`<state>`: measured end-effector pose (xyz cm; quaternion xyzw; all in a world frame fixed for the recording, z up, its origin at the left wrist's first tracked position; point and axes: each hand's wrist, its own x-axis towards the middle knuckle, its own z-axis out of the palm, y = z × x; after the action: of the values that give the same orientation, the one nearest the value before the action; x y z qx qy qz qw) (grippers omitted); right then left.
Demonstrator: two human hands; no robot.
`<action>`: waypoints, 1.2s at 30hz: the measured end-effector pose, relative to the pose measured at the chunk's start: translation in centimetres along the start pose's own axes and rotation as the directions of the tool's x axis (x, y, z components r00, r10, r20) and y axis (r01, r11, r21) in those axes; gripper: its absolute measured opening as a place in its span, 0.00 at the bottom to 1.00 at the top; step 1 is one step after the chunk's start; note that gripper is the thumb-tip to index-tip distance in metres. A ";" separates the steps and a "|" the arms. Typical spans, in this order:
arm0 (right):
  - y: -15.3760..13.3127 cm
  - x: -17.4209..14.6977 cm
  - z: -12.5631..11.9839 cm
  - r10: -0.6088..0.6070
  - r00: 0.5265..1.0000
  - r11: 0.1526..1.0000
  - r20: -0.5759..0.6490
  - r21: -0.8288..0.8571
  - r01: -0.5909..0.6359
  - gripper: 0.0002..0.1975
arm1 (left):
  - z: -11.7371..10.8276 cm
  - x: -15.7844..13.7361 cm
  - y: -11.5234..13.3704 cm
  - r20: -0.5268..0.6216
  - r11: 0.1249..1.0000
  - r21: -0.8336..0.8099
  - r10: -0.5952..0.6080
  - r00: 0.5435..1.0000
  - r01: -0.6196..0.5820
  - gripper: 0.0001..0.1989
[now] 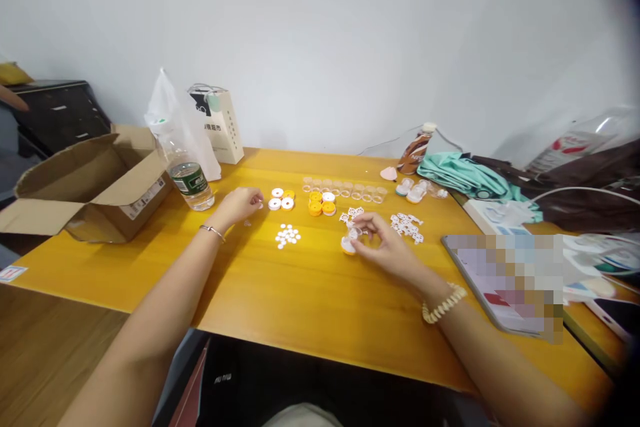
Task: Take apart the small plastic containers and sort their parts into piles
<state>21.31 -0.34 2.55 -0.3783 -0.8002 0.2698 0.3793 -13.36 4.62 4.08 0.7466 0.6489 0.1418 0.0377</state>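
Observation:
My left hand (pixel 242 205) is closed in a pinch at the left of the small parts; what sits between its fingertips is too small to make out. In my right hand (pixel 383 248), thumb and fingers close on a small clear plastic container with an orange base (pixel 349 247), low over the table. White and orange rings (pixel 281 199) lie beside my left fingertips, with more orange and white rings (pixel 321 203) to their right. Small white discs (pixel 288 236) are spread between my hands. White cut-out pieces (pixel 407 227) lie near my right hand, some partly hidden behind it.
Behind the rings stands a row of clear cups (pixel 345 189). An open cardboard box (pixel 100 187), a water bottle (pixel 189 180) and a paper bag (pixel 225 127) stand left. A brown bottle (pixel 416 150), teal cloth (pixel 465 173) and a tablet (pixel 493 287) are right.

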 end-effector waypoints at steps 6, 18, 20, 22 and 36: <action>0.0 -0.3 1.1 -0.033 0.998 0.999 0.045 -0.020 0.034 0.14 | 0.5 -0.2 0.5 0.003 0.998 0.049 -0.040 0.999 0.040 0.10; 0.3 -1.0 1.2 0.004 0.997 0.998 0.077 0.065 -0.009 0.16 | 0.0 -1.3 3.7 -0.211 0.986 0.004 0.164 0.964 -0.167 0.10; 0.4 -0.9 1.4 0.020 0.999 0.992 0.044 0.125 -0.025 0.16 | 0.4 -2.2 6.2 -0.277 0.939 -0.057 0.312 0.909 -0.339 0.13; 0.2 -0.8 1.6 0.042 0.999 0.982 0.007 0.182 -0.043 0.15 | 1.2 -3.4 8.9 -0.240 0.859 -0.072 0.478 0.845 -0.506 0.16; -1.0 -1.5 2.6 0.189 0.972 0.978 0.141 0.060 -0.199 0.13 | 4.8 -6.7 14.3 -0.088 0.852 -0.094 0.509 0.857 -0.515 0.20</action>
<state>19.47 -2.48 1.20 -0.4215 -0.7726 0.3597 0.3100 0.84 -3.57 1.85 0.8843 0.4184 0.2060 0.0219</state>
